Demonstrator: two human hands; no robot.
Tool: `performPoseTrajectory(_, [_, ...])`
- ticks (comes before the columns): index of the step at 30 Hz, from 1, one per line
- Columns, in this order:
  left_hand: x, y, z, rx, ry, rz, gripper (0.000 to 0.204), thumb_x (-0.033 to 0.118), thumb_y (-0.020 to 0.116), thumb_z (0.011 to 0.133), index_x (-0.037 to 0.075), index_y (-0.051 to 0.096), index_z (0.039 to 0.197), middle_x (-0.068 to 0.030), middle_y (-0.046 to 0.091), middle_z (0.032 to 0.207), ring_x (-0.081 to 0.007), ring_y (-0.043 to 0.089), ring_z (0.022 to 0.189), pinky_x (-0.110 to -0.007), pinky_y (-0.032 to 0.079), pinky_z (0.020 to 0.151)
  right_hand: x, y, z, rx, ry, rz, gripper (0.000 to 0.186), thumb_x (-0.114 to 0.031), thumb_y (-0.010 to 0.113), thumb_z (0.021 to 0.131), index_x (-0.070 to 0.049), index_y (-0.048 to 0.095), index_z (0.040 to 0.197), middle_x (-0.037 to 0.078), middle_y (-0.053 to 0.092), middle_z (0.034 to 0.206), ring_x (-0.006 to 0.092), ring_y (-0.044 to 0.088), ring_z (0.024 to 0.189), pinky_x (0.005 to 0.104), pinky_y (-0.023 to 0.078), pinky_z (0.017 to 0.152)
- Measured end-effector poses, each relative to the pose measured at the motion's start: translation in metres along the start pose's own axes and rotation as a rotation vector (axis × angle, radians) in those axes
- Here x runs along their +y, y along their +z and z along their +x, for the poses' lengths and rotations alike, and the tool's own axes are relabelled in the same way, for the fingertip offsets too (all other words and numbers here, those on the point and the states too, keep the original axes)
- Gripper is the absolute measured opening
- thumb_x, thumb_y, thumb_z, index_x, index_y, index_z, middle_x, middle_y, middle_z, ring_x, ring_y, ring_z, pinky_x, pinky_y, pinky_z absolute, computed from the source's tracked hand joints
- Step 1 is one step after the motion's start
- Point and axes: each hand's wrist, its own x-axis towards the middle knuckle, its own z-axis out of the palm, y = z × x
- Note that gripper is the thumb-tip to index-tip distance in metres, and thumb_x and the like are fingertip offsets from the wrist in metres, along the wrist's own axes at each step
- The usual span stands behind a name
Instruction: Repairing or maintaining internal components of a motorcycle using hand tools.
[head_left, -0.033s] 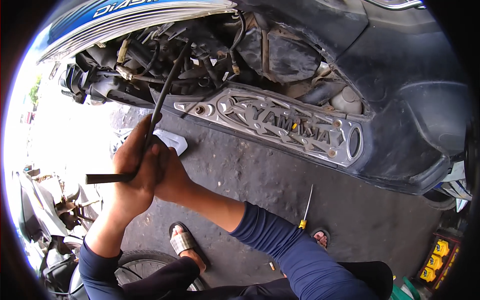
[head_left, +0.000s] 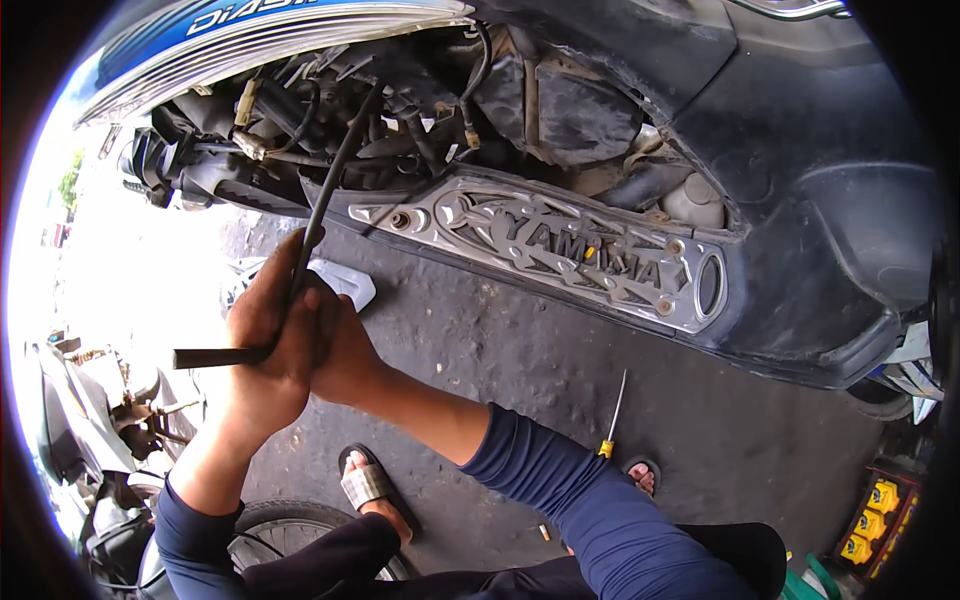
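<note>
At the bottom of the frame, a foot in a grey sandal stands on the dark ground, beside a tyre at the lower left. Above it the two forearms in dark blue sleeves meet at centre left. The left hand is closed tightly around the bend of a long black L-shaped bar, and the right hand is pressed against it from the right, also wrapped closed (its fingers are mostly hidden behind the left one). The short leg of the bar points out to the left, and the long shaft goes up and to the right into the open engine area of a motorcycle; I cannot tell what its tip touches. A screwdriver with yellow handle lies alone on the ground right of centre, well apart from both hands. Further away, a silver ornamental side plate crosses the middle of the frame. At the lower right edge, a dark crate holds several yellow bottles standing upright.
</note>
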Motion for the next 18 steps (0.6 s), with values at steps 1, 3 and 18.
performPoseTrajectory(1, [-0.004, 0.001, -0.001, 0.016, -0.024, 0.038, 0.046, 0.008, 0.049, 0.091, -0.01, 0.042, 0.133, -0.0086, 0.058, 0.091, -0.0137, 0.054, 0.084, -0.026, 0.044, 0.079, 0.009, 0.004, 0.001, 0.0, 0.001, 0.006, 0.025, -0.02, 0.068, 0.076, -0.001, 0.059, 0.09, 0.019, 0.066, 0.084, 0.0358, 0.066, 0.082, 0.0416, 0.052, 0.068])
performPoseTrajectory(3, [-0.004, 0.002, -0.002, 0.023, -0.042, 0.07, 0.048, 0.014, 0.051, 0.092, -0.01, 0.043, 0.133, -0.0047, 0.055, 0.087, -0.0096, 0.05, 0.081, -0.024, 0.042, 0.075, 0.019, 0.009, 0.005, -0.006, -0.016, 0.243, 0.029, -0.019, 0.068, 0.076, -0.001, 0.057, 0.096, 0.017, 0.066, 0.084, 0.0318, 0.067, 0.08, 0.0381, 0.052, 0.068])
performPoseTrajectory(18, [0.009, 0.006, 0.003, 0.029, 0.038, 0.28, 0.047, 0.001, 0.051, 0.085, -0.008, 0.046, 0.131, -0.0255, 0.064, 0.092, -0.0339, 0.066, 0.085, -0.036, 0.05, 0.077, 0.045, 0.038, 0.007, 0.024, 0.141, 1.15, 0.031, -0.024, 0.064, 0.084, -0.003, 0.055, 0.105, 0.005, 0.059, 0.087, 0.013, 0.053, 0.083, 0.0306, 0.047, 0.074])
